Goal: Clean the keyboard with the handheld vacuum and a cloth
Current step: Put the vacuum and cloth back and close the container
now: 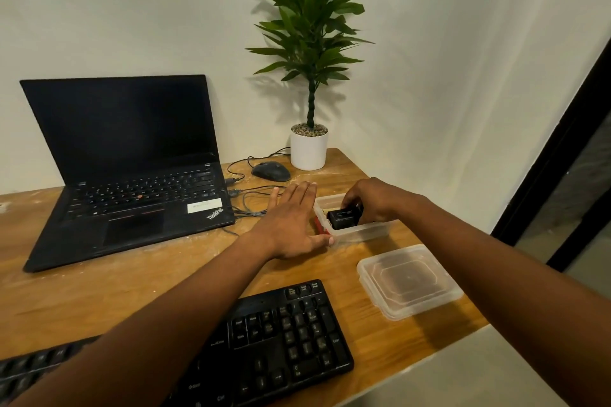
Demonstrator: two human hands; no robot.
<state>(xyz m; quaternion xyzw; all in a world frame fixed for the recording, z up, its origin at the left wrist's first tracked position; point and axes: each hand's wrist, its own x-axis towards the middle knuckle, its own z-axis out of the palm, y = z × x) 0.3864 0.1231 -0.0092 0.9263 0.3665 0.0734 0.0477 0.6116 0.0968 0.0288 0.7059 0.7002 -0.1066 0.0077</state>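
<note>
The black keyboard [264, 347] lies at the frame's bottom, partly crossed by the left forearm; the left hand [291, 221] rests flat-fingered against a clear plastic container [360, 231] at centre; the right hand [373, 200] grips a black handheld vacuum [342, 218] inside it; its lid [408, 281] lies lower right on the desk [99, 291]; laptop [129, 168] upper left, mouse [271, 171] and potted plant [309, 53] behind.

Open black laptop [132, 182] w/ dark screen, wired mouse [271, 171], potted plant [309, 76], clear lid [408, 281], wooden desk [99, 291]

The black keyboard [264, 344] runs off the picture's near left edge, its middle hidden under the left forearm. The right hand [373, 200] covers most of a black object [342, 218] inside the clear container [360, 231], so its identity is unclear.
</note>
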